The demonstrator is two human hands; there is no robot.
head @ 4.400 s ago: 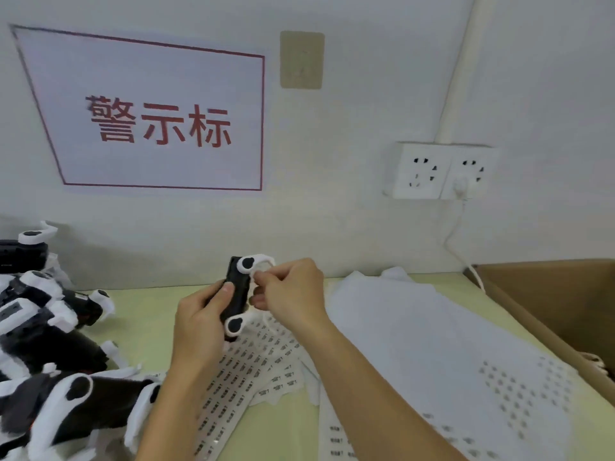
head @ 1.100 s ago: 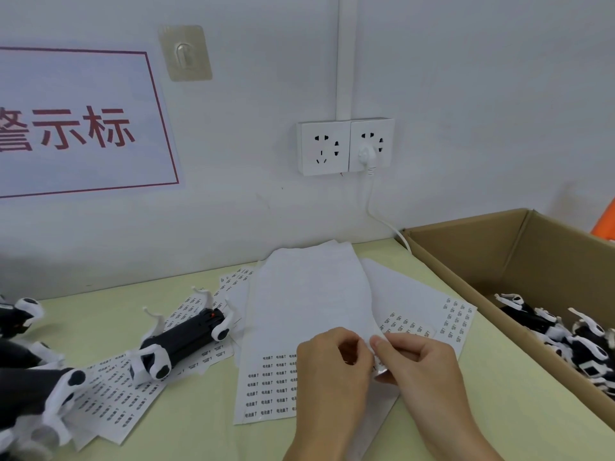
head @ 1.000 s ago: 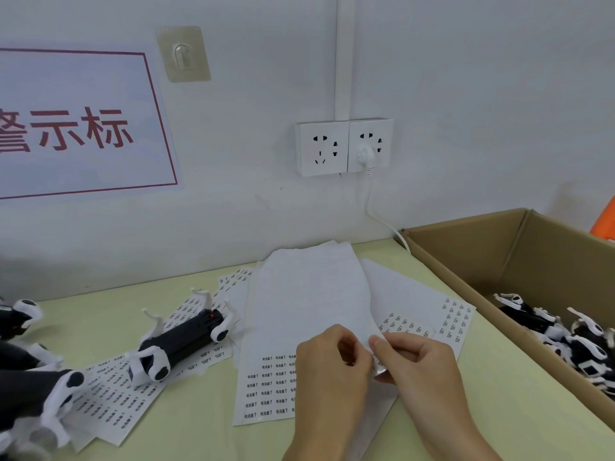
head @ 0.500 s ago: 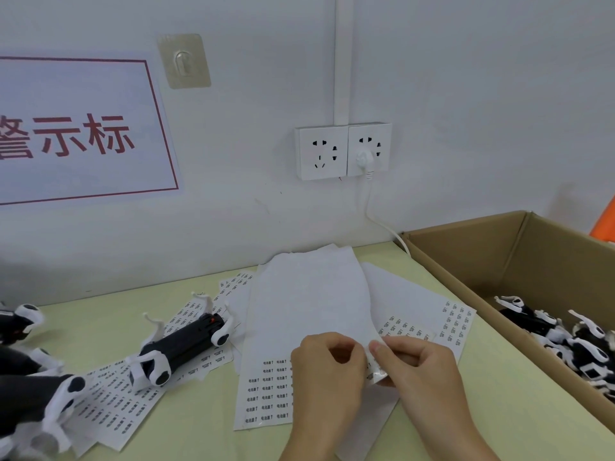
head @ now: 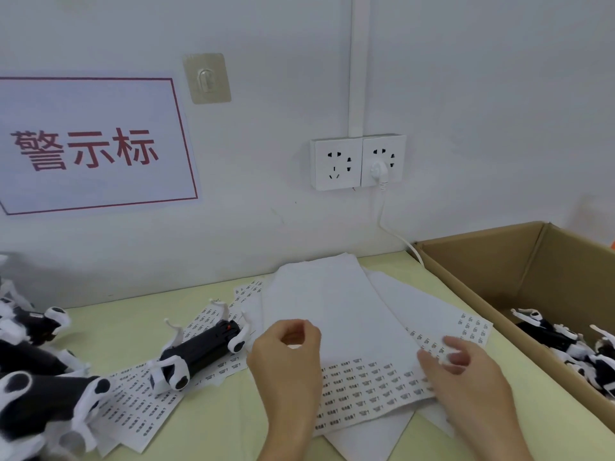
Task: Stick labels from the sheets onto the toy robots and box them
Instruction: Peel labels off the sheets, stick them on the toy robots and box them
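Observation:
A black and white toy robot (head: 199,351) lies on its side on a label sheet (head: 133,404) left of centre. My left hand (head: 286,357) hovers just right of it with loosely curled fingers and holds nothing I can see. In the middle lies another label sheet (head: 366,387), partly used, with rows of small labels along its near end. My right hand (head: 462,374) is blurred above that sheet's right edge. It seems to pinch a small white label (head: 447,357) between thumb and fingers. A cardboard box (head: 482,261) at the right holds several toy robots (head: 565,347).
Several more toy robots (head: 40,394) are piled at the left edge of the green table (head: 206,437). Blank white backing sheets (head: 326,294) lie behind the labels. On the wall behind, a white cable (head: 396,234) runs down from an outlet (head: 357,161) past the box corner.
My hands were pressed together at the sheet's edge, the right peeling a label. They have now separated: the left drew toward the toy robot, the right pulled off to the right.

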